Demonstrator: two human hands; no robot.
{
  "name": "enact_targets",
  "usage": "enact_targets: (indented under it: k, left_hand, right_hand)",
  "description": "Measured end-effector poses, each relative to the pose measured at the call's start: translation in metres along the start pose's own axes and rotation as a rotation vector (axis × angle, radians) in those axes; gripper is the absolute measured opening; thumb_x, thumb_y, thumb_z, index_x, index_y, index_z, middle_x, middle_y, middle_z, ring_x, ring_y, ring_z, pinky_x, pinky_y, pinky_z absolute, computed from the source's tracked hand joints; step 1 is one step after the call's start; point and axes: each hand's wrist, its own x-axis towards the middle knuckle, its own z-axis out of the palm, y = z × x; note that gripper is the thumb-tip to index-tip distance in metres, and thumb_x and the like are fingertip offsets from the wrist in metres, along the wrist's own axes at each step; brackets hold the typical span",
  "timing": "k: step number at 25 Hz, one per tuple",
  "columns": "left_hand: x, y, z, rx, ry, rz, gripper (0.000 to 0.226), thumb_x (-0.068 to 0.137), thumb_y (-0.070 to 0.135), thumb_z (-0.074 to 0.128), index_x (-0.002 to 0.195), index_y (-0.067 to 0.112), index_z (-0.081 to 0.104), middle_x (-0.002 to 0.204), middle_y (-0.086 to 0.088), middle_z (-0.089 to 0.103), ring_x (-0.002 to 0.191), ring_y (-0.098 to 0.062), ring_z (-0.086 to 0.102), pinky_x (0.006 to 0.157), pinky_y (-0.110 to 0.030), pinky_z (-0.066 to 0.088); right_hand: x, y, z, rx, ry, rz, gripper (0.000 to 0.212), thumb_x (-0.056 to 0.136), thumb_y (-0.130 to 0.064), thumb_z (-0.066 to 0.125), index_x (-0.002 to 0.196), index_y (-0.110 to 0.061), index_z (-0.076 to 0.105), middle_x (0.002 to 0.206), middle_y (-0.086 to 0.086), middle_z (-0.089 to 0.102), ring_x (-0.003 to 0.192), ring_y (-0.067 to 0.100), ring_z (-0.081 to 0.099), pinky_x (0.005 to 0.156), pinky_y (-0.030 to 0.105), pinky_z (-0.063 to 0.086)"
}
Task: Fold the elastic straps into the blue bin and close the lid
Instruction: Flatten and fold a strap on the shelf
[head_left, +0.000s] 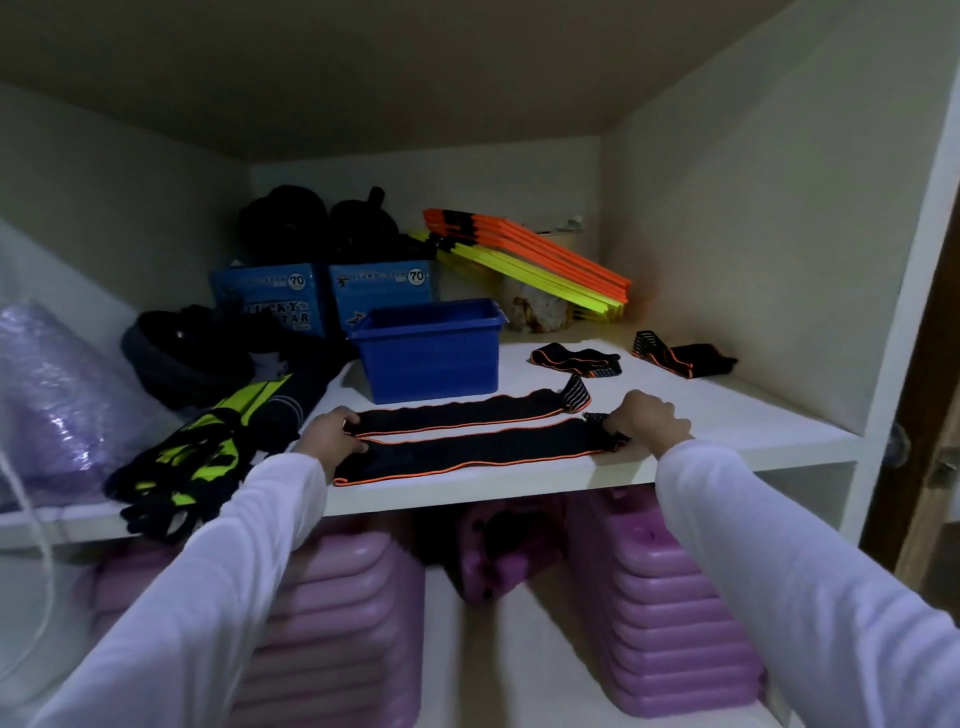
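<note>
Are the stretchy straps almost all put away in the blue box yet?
Not yet. The bin stands open; no strap shows inside, though its floor is hidden. The left hand and right hand hold the ends of a long strap. Two small straps wait behind. No lid is visible.

left hand (332, 434): fingers curled, pinching | right hand (647, 418): fingers curled, gripping | both arms extended forward
</note>
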Motion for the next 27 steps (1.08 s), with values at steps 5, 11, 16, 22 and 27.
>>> enact_targets:
  k: [5, 11, 16, 22, 27]
  left_hand:
    - [-0.008, -0.002, 0.006, 0.04, 0.051, 0.081, 0.018, 0.082, 0.007, 0.068, 0.098, -0.002, 0.069, 0.108, -0.022, 0.06, 0.102, -0.036, 0.06, 0.082, -0.029, 0.045]
    - [-0.024, 0.002, 0.005, 0.081, -0.064, 0.101, 0.033, 0.076, 0.035, 0.074, 0.093, 0.007, 0.067, 0.089, -0.005, 0.058, 0.083, -0.018, 0.052, 0.055, -0.017, 0.032]
    - [-0.022, -0.005, 0.002, 0.092, -0.077, 0.088, 0.044, 0.077, 0.033, 0.074, 0.113, 0.007, 0.066, 0.116, -0.011, 0.062, 0.1, -0.021, 0.055, 0.077, -0.022, 0.037]
    - [-0.021, -0.011, -0.003, 0.053, -0.059, 0.058, 0.044, 0.079, 0.025, 0.073, 0.119, 0.006, 0.064, 0.131, -0.012, 0.055, 0.125, -0.026, 0.049, 0.096, -0.025, 0.037]
    - [-0.02, -0.013, -0.001, -0.01, -0.054, 0.018, 0.042, 0.077, 0.021, 0.076, 0.114, 0.005, 0.066, 0.128, -0.013, 0.057, 0.122, -0.028, 0.051, 0.095, -0.026, 0.039]
  right_hand:
    - [-0.006, -0.013, 0.01, -0.11, 0.221, -0.156, 0.036, 0.09, -0.01, 0.046, 0.125, -0.005, 0.049, 0.133, 0.017, 0.044, 0.126, 0.033, 0.039, 0.103, 0.044, 0.032]
    - [-0.009, -0.014, 0.017, -0.154, 0.189, -0.576, 0.032, 0.089, -0.022, 0.053, 0.119, -0.011, 0.06, 0.126, 0.01, 0.052, 0.119, 0.029, 0.048, 0.092, 0.039, 0.042]
    - [-0.012, -0.015, 0.027, -0.203, 0.086, -0.605, 0.029, 0.092, -0.033, 0.049, 0.103, -0.012, 0.067, 0.106, 0.009, 0.068, 0.102, 0.027, 0.061, 0.071, 0.028, 0.038]
    - [-0.015, -0.024, 0.031, -0.198, 0.118, -0.51, 0.025, 0.09, -0.028, 0.053, 0.101, -0.01, 0.067, 0.107, 0.01, 0.067, 0.109, 0.028, 0.056, 0.094, 0.038, 0.038]
    - [-0.02, -0.027, 0.034, -0.299, 0.219, -0.278, 0.048, 0.085, -0.049, 0.056, 0.118, -0.014, 0.061, 0.134, 0.013, 0.05, 0.132, 0.031, 0.038, 0.116, 0.052, 0.012]
